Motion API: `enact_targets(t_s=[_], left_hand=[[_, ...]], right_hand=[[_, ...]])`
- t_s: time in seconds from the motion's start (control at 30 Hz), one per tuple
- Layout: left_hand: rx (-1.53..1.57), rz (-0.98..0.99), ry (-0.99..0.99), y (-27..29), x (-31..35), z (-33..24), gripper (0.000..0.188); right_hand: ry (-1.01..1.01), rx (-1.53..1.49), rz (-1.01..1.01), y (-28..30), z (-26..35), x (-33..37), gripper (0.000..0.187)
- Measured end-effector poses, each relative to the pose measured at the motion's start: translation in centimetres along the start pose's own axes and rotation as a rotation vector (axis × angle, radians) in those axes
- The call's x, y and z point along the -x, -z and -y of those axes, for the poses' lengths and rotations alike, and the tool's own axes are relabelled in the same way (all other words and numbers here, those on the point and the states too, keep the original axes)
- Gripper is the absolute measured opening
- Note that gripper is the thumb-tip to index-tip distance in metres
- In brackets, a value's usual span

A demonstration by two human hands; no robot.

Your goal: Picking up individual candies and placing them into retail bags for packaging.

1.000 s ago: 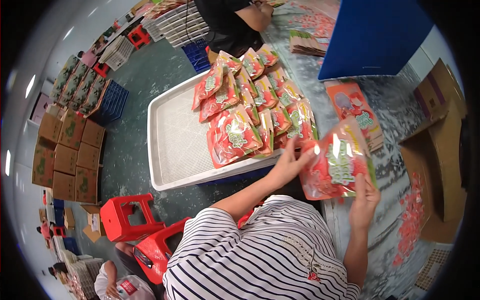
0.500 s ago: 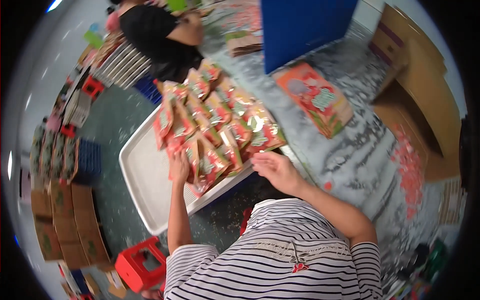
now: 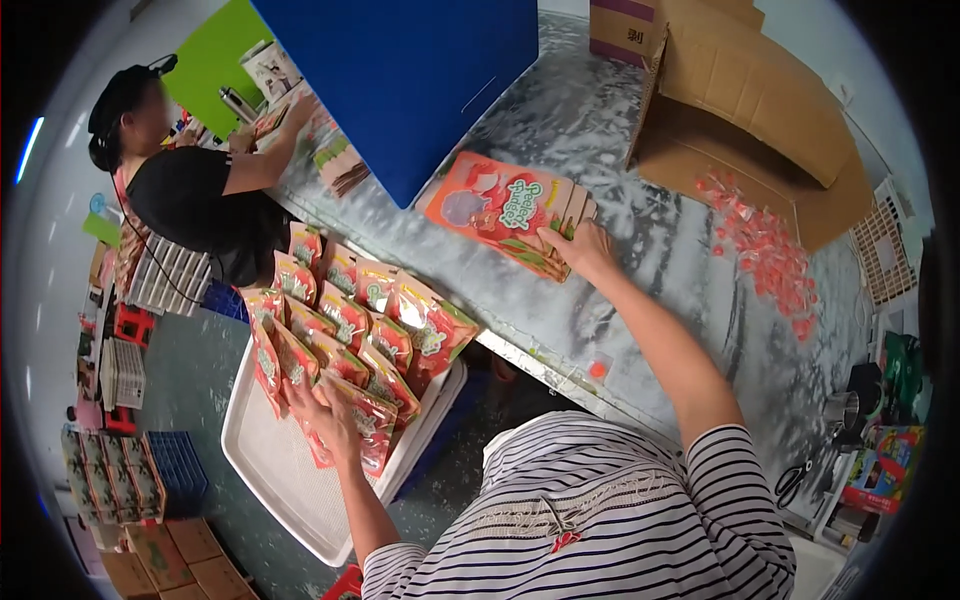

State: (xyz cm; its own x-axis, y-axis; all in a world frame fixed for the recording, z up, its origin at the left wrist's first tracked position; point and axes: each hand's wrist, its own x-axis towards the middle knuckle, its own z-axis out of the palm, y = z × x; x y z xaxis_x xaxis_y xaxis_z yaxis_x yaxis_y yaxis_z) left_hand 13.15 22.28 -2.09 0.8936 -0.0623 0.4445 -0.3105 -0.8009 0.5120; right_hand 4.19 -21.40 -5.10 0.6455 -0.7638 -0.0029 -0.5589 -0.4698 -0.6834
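Observation:
My right hand point(image 3: 585, 250) grips the near right edge of a stack of flat red printed pouches point(image 3: 490, 210) on the marbled table, its thumb on top. My left hand point(image 3: 325, 420) rests with fingers apart against the near end of the filled red pouches point(image 3: 340, 320), which lean in rows in a white tray point(image 3: 262, 450). The tray stands beside the table's left edge. Part of its base is hidden by the pouches.
A tall blue panel point(image 3: 400, 80) stands behind the flat stack. Right of it, an opened cardboard box point(image 3: 740, 140) lies by a spread of small red-wrapped pieces point(image 3: 765, 255). A co-worker in black point(image 3: 190, 190) works at far left. Scissors point(image 3: 790, 482) lie at right.
My right hand has left the near edge of the tray and reached right onto the flat pouches. My left hand stays at the filled pouches. The view has turned rightward.

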Motion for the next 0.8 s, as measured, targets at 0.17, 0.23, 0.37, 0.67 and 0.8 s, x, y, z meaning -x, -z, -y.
enact_targets(t_s=[0.17, 0.23, 0.37, 0.67, 0.8], left_hand=[[0.069, 0.092, -0.153, -2.2, 1.5, -4.7, 0.039], [0.261, 0.175, -0.183, -3.3, 3.0, -7.1, 0.04], [0.254, 0.375, -0.528, -5.2, 5.5, -13.4, 0.042], [0.253, 0.379, -0.361, -4.0, 5.5, -10.9, 0.037], [0.108, 0.181, -0.378, -1.9, 4.7, -7.9, 0.04]], right_hand=[[0.045, -0.081, -0.097, -1.5, -4.2, -2.2, 0.054], [0.083, -0.058, -0.031, -0.7, -4.3, -2.6, 0.049], [-0.19, -0.363, 0.085, 1.3, -3.0, -1.9, 0.047], [0.545, 0.08, 0.199, 4.4, -4.8, 14.4, 0.039], [0.557, 0.167, 0.204, 4.0, -6.9, 17.0, 0.021]])
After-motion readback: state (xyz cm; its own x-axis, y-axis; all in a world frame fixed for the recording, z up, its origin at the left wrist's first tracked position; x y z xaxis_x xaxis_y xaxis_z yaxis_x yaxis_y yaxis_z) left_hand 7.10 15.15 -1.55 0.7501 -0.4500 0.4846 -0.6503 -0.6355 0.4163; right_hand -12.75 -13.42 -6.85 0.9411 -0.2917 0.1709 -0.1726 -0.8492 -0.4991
